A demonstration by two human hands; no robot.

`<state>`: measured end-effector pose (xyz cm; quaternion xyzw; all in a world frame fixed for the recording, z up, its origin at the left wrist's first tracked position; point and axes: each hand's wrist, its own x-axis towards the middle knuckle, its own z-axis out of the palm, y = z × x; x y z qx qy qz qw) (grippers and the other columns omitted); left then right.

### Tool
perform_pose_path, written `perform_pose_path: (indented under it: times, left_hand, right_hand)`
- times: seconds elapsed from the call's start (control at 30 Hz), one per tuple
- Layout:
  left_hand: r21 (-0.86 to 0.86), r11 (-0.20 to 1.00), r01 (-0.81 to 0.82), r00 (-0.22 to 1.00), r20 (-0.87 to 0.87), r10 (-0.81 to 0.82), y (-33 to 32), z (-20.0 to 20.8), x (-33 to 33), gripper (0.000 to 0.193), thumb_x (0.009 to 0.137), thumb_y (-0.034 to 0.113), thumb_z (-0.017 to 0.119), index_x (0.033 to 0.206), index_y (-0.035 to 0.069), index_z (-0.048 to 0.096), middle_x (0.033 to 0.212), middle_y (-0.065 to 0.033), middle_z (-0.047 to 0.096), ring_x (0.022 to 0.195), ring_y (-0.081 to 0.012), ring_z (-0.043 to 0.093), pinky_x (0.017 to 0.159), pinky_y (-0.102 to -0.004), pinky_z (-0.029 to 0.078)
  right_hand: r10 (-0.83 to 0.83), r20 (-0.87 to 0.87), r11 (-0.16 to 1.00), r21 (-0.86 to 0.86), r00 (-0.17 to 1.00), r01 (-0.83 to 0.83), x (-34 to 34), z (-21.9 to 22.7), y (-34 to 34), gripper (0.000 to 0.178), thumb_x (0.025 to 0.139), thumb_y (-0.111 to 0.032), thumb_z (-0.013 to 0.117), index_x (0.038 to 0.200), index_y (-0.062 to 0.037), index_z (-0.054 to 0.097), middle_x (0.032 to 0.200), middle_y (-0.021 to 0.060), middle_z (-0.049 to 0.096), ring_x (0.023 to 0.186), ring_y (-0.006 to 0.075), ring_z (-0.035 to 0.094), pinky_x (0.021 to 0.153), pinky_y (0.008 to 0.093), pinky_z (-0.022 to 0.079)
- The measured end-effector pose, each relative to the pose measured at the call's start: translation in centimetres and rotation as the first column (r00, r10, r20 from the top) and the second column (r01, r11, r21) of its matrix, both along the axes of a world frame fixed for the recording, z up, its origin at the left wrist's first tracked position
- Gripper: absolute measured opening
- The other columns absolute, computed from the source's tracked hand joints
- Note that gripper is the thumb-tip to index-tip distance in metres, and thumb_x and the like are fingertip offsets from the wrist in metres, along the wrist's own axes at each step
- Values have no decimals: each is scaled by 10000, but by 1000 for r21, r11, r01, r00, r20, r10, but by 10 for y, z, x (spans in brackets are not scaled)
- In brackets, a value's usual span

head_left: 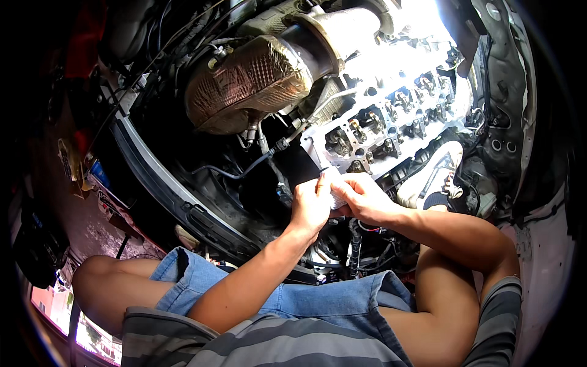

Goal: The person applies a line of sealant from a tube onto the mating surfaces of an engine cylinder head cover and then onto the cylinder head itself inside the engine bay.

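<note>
My left hand (310, 205) and my right hand (372, 200) meet at the near left corner of an opened engine cylinder head (385, 131). Between them is a small whitish piece (336, 194), pinched by the fingers of both hands. Glare and the fingers hide most of it, so I cannot make out its kind. Rows of valve gear and bolt holes show in the bare metal head just beyond my hands. Strong light washes out the head's far side.
A large heat-shielded exhaust part (247, 85) stands far left of the head. The curved front frame (165, 177) of the engine bay runs along the left. Hoses and wires (354, 244) lie below my hands. My shoe (431, 174) rests beside the head on the right.
</note>
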<state>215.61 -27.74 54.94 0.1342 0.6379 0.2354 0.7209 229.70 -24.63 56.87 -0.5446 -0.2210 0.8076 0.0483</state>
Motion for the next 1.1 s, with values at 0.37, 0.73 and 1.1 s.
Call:
perform_pose_path:
  times: [0.37, 0.73, 1.1]
  left_hand:
    - [-127, 992, 24, 999, 50, -18, 1, 14, -1, 401, 983, 296, 455, 877, -49, 631, 788, -65, 629, 672, -96, 560, 607, -256, 483]
    - [-124, 991, -46, 999, 1, 47, -2, 20, 5, 399, 967, 277, 471, 822, -55, 640, 661, -86, 619, 593, -118, 549, 544, -299, 463]
    - [-48, 998, -27, 998, -60, 24, -21, 11, 14, 414, 966, 285, 473, 781, -51, 631, 609, -66, 583, 550, -108, 487, 511, -302, 413]
  right_hand:
    - [4, -47, 997, -77, 999, -7, -5, 23, 14, 312, 977, -228, 457, 921, 51, 584, 838, 61, 623, 753, 96, 575, 699, 294, 553]
    - [-7, 6, 1000, 21, 1000, 7, 0, 9, -7, 335, 959, -246, 479, 863, 50, 602, 729, 59, 622, 644, 86, 540, 576, 279, 479]
    - [-41, -46, 991, -133, 998, 35, 2, 21, -3, 348, 982, -238, 446, 929, 76, 585, 836, 74, 631, 761, 108, 591, 704, 294, 553]
